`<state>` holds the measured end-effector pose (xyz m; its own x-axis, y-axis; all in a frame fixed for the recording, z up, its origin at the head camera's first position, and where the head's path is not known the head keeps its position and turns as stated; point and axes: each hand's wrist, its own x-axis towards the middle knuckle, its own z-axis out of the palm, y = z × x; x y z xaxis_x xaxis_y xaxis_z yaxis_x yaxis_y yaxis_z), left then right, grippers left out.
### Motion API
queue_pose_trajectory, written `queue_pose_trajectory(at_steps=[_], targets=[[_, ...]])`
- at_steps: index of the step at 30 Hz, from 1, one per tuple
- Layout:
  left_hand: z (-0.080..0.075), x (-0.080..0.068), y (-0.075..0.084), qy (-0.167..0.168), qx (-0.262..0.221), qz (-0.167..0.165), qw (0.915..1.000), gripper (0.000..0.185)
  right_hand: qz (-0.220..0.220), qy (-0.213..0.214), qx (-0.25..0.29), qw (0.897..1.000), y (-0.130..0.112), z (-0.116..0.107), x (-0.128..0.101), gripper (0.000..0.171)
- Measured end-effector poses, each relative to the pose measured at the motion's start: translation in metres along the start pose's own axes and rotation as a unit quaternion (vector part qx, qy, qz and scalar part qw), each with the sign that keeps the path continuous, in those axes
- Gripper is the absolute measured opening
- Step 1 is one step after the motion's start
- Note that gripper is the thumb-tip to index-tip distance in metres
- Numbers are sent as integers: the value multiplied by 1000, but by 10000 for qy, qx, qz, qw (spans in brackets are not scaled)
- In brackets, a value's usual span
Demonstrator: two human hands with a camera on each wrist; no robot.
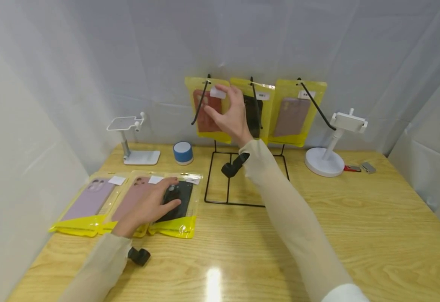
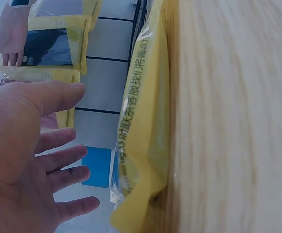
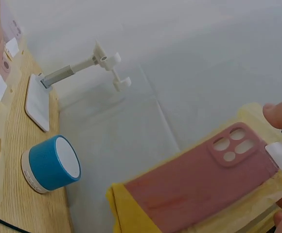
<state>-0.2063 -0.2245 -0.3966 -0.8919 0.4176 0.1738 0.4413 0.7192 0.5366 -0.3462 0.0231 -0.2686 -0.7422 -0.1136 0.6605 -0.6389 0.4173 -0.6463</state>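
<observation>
In the head view, my left hand (image 1: pixel 149 206), fingers spread, is over the pink phone case pack (image 1: pixel 132 194) and the black phone case pack (image 1: pixel 182 201) on the table. The left wrist view shows a gap between its fingers and the nearest yellow pack (image 2: pixel 143 126). My right hand (image 1: pixel 236 115) is raised to the rack, thumb and fingers apart in front of the reddish phone case pack (image 1: pixel 205 121) on the left hook. Its thumb (image 3: pixel 279 115) is near that pack's white label in the right wrist view.
Black (image 1: pixel 251 110) and mauve (image 1: pixel 291 117) case packs hang alongside on the black wire rack (image 1: pixel 227 204). A purple case pack (image 1: pixel 91 199) lies far left. Behind stand a phone stand (image 1: pixel 141 157), a blue speaker (image 1: pixel 183 153) and a white round-based stand (image 1: pixel 323 162), near small flash drives (image 1: pixel 368 167).
</observation>
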Motion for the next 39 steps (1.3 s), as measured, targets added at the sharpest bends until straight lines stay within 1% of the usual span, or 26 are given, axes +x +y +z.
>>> queue_pose_trajectory(at_steps=[7,14,18,23,25,31,33,35,39], targets=[[2,1,0,8,-15,-61,10000,57,-249,-174,-345,9989,-1,-5,-5,69],[3,2,1,-9,-1,-53,10000,56,-535,-310,-626,9961,-12,-13,-14,81],[3,2,1,-1,-28,-22,10000,56,-805,-329,-685,9939,-18,-18,-19,86],[3,2,2,-11,-34,-12,10000,56,-1257,-402,-531,9898,-23,-20,-25,89],[3,1,3,-14,-17,-3,10000,56,-1372,-460,-417,9886,-25,-21,-28,92],[4,0,3,-17,-1,-23,10000,57,-1306,-787,-173,9882,-35,-26,-40,88],[3,0,3,-13,-34,-23,10000,57,-1343,-860,-81,9872,-38,-28,-43,88],[3,1,3,-7,-66,-20,10000,57,-1402,-924,-18,9858,-41,-31,-46,90],[2,2,3,18,-79,23,10000,57,-1522,-1047,66,9828,-47,-36,-55,100]])
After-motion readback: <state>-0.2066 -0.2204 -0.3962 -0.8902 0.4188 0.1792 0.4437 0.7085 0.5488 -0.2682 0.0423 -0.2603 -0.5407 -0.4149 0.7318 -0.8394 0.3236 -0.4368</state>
